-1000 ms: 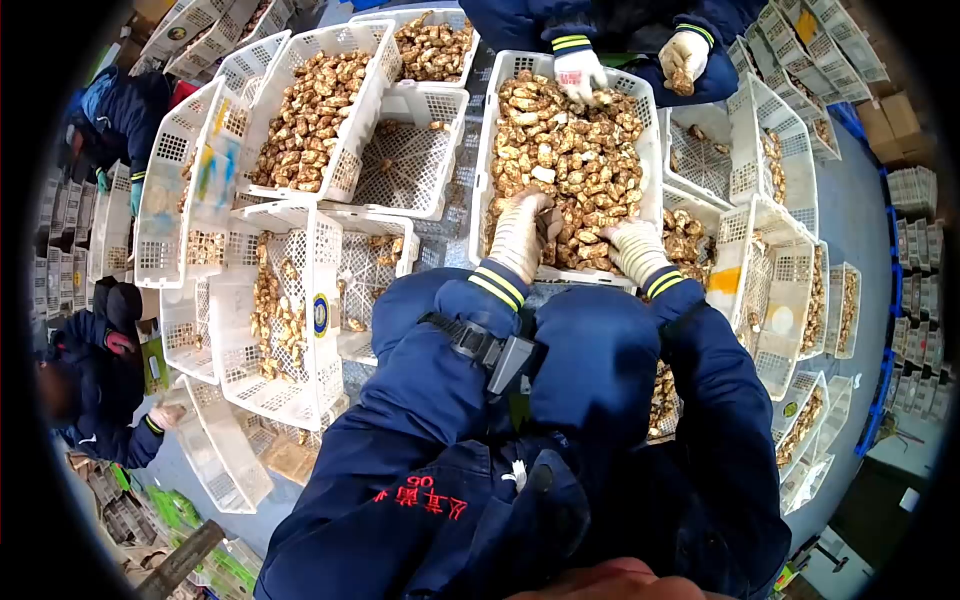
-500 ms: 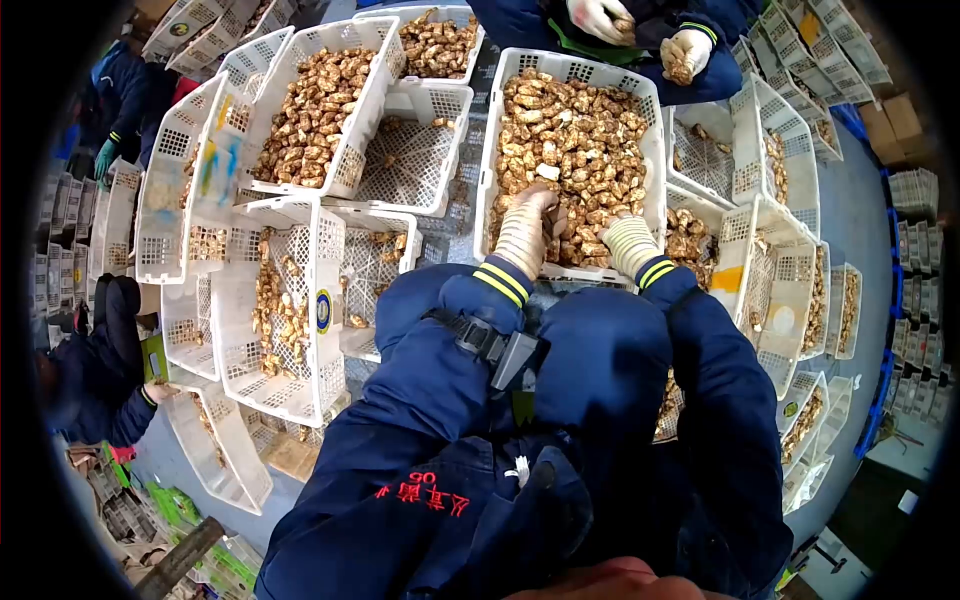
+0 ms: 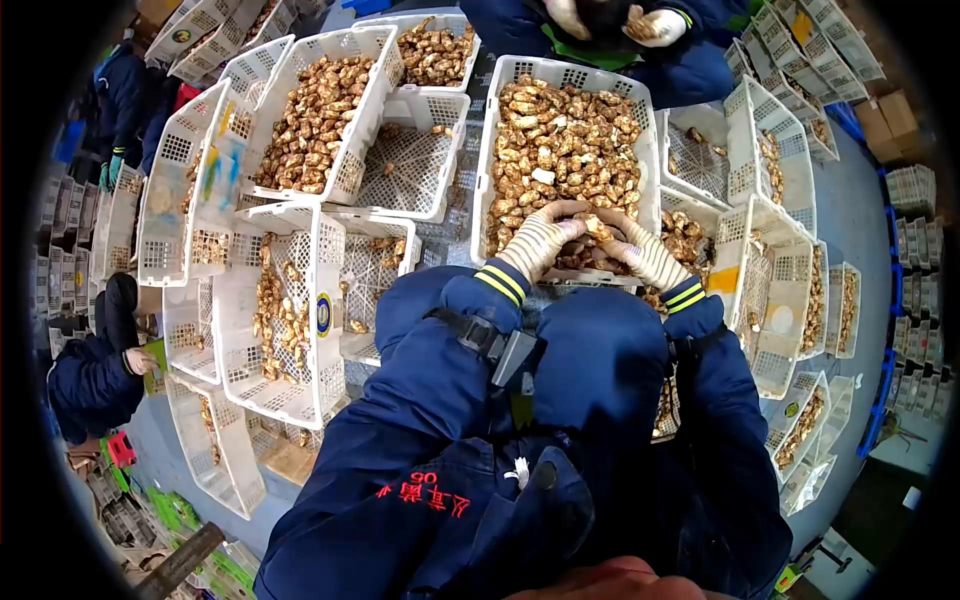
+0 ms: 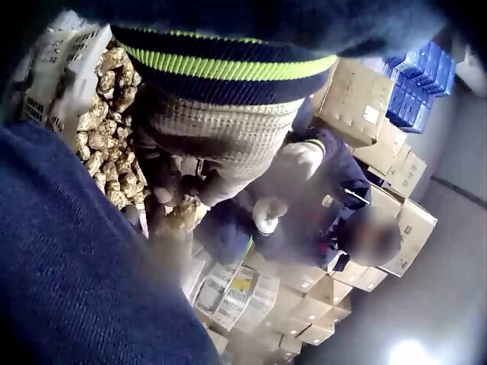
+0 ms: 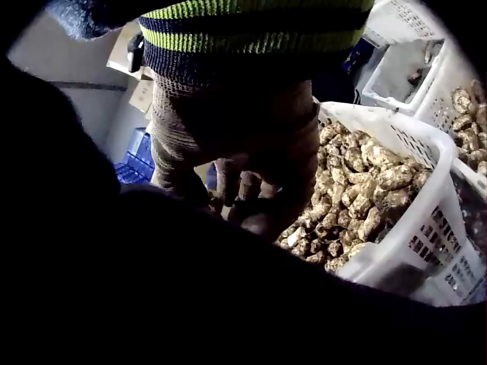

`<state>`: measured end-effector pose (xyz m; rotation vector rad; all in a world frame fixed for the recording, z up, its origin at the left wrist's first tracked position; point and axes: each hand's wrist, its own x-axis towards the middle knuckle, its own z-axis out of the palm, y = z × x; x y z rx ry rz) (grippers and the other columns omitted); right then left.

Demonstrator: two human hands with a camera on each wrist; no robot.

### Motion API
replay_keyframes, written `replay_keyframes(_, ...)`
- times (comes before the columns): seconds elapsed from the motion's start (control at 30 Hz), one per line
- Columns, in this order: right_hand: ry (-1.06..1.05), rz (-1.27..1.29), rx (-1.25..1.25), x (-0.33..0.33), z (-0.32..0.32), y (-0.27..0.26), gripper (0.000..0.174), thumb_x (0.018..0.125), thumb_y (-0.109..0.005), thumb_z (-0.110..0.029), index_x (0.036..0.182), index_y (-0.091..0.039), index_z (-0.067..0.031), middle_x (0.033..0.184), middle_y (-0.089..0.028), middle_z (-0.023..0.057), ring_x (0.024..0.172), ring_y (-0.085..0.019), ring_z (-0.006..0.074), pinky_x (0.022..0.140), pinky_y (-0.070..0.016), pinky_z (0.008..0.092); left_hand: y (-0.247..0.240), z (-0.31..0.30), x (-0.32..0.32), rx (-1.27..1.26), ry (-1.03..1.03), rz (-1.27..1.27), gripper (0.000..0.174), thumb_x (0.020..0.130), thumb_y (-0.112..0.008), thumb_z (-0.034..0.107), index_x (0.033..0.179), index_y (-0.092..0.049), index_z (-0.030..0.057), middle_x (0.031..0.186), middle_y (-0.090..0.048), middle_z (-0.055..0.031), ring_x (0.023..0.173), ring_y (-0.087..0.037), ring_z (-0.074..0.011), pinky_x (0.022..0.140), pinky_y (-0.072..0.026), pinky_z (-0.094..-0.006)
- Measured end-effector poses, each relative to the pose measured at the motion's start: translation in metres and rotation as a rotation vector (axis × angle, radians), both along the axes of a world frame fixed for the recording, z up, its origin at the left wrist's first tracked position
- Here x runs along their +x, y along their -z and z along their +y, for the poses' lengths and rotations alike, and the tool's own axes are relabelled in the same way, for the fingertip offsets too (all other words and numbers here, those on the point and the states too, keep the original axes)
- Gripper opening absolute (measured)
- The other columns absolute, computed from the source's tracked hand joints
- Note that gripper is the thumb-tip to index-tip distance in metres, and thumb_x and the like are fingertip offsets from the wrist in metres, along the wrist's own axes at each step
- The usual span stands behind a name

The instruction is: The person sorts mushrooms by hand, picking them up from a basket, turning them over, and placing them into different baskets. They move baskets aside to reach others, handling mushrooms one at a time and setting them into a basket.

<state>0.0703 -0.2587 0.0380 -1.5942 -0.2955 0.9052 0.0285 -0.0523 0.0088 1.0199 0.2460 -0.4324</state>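
Observation:
A white perforated crate (image 3: pixel 484 190) full of brown knobbly tubers (image 3: pixel 565 130) stands before the knees. Over its near end, the gloved left hand (image 3: pixel 545 238) and right hand (image 3: pixel 640 250) meet around one tuber (image 3: pixel 598 228). In the left wrist view the left hand (image 4: pixel 217 144) curls its fingers at a blurred tuber (image 4: pixel 181 219). The right wrist view has the right hand (image 5: pixel 232 152) with bent, shadowed fingers beside the crate (image 5: pixel 396 277); what they touch there is hidden. Both gloves are pale and ribbed.
More white crates holding tubers stand at the left (image 3: pixel 330 250) and right (image 3: pixel 745 270). Across the full crate sits another person with gloved hands (image 3: pixel 655 27). Another person (image 3: pixel 95 370) is at the far left. Cardboard boxes (image 4: pixel 354 99) are stacked in the background.
Both hands have come together over the crate's near end, with a tuber now visible between them. The person opposite has drawn a hand back out of the crate.

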Motion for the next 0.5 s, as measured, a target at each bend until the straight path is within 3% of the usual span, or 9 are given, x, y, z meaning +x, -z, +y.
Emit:
replay_keyframes(0.1,0.003,-0.059,-0.102,-0.004,-0.001,-0.008,0.051,0.092,-0.056,-0.022,0.136,-0.042,-0.002,0.116,-0.058,0.0068,0.094,-0.06,0.0151,0.081,-0.0495,0.0272,0.012,-0.002,0.0,0.092,0.102,-0.12,0.049,0.086,-0.067,0.018,0.128,-0.049,-0.0005,0.11,-0.062,-0.01,0.093,-0.061,-0.0155,0.085,-0.0504,-0.028)
replay_keyframes(0.2,0.014,-0.31,-0.34,-0.009,-0.031,-0.027,0.048,0.091,-0.056,-0.03,0.128,-0.05,0.0002,0.103,-0.066,0.0135,0.093,-0.064,0.0175,0.08,-0.0514,0.0288,0.029,0.003,0.006,0.367,-0.031,-0.238,0.054,0.083,-0.067,0.015,0.13,-0.047,-0.0018,0.117,-0.058,-0.0135,0.096,-0.06,-0.018,0.086,-0.0496,-0.0284)
replay_keyframes(0.23,0.014,-0.497,-0.55,-0.011,-0.051,-0.017,0.048,0.089,-0.056,-0.035,0.124,-0.055,-0.0008,0.102,-0.066,0.0175,0.094,-0.065,0.0237,0.082,-0.0505,0.0319,0.02,0.007,0.007,0.397,-0.076,-0.218,0.053,0.083,-0.065,0.014,0.13,-0.046,-0.0021,0.117,-0.057,-0.0137,0.096,-0.059,-0.0188,0.084,-0.0505,-0.0289)
replay_keyframes(0.3,-0.269,-0.51,-0.819,-0.017,-0.091,-0.018,0.047,0.087,-0.057,-0.04,0.117,-0.06,-0.0038,0.107,-0.065,0.0201,0.098,-0.062,0.0337,0.087,-0.0488,0.0373,0.032,0.01,0.011,0.278,-0.21,-0.171,0.051,0.083,-0.064,0.012,0.128,-0.046,-0.0026,0.112,-0.057,-0.0123,0.093,-0.059,-0.0179,0.08,-0.051,-0.0283)
replay_keyframes(0.33,-0.488,-0.447,-0.875,-0.022,-0.111,-0.019,0.046,0.087,-0.057,-0.041,0.114,-0.062,-0.0055,0.107,-0.065,0.0194,0.098,-0.062,0.0336,0.087,-0.049,0.0374,0.031,0.01,0.008,0.198,-0.243,-0.137,0.048,0.087,-0.062,0.015,0.129,-0.048,-0.0025,0.123,-0.056,-0.0187,0.111,-0.055,-0.0255,0.095,-0.0447,-0.0324)
replay_keyframes(0.37,-0.709,-0.377,-0.923,-0.023,-0.129,-0.019,0.045,0.086,-0.057,-0.043,0.112,-0.063,-0.0072,0.107,-0.065,0.0187,0.097,-0.063,0.0335,0.086,-0.0493,0.0375,0.034,0.011,0.011,0.2,-0.222,-0.1,0.048,0.088,-0.061,0.014,0.13,-0.046,-0.0026,0.123,-0.055,-0.0184,0.112,-0.055,-0.0255,0.095,-0.0451,-0.0321)
replay_keyframes(0.43,-0.928,-0.65,-0.917,-0.017,-0.148,-0.002,0.045,0.084,-0.056,-0.047,0.109,-0.065,-0.0099,0.103,-0.066,0.0161,0.093,-0.064,0.0332,0.085,-0.0501,0.0387,0.028,0.009,0.011,0.185,-0.21,-0.103,0.047,0.088,-0.06,0.014,0.13,-0.046,-0.0025,0.122,-0.056,-0.017,0.108,-0.056,-0.0239,0.091,-0.0476,-0.031)
replay_keyframes(0.47,-0.685,-0.636,-0.971,-0.011,-0.142,0.005,0.038,0.085,-0.057,-0.04,0.106,-0.066,-0.0105,0.099,-0.067,0.0151,0.088,-0.064,0.0328,0.082,-0.051,0.0381,0.018,0.005,0.007,0.081,-0.243,-0.07,0.045,0.089,-0.061,0.013,0.128,-0.045,-0.0033,0.099,-0.058,-0.0083,0.087,-0.06,-0.0164,0.08,-0.0524,-0.029)
replay_keyframes(0.5,-0.427,-0.62,-0.986,-0.007,-0.122,-0.001,0.031,0.085,-0.058,-0.034,0.104,-0.067,-0.011,0.094,-0.068,0.0141,0.083,-0.065,0.0325,0.08,-0.0518,0.0375,0.02,0.001,0.007,0.09,-0.231,-0.067,0.045,0.089,-0.061,0.013,0.128,-0.045,-0.0027,0.1,-0.058,-0.0086,0.088,-0.06,-0.0169,0.081,-0.0526,-0.0296)
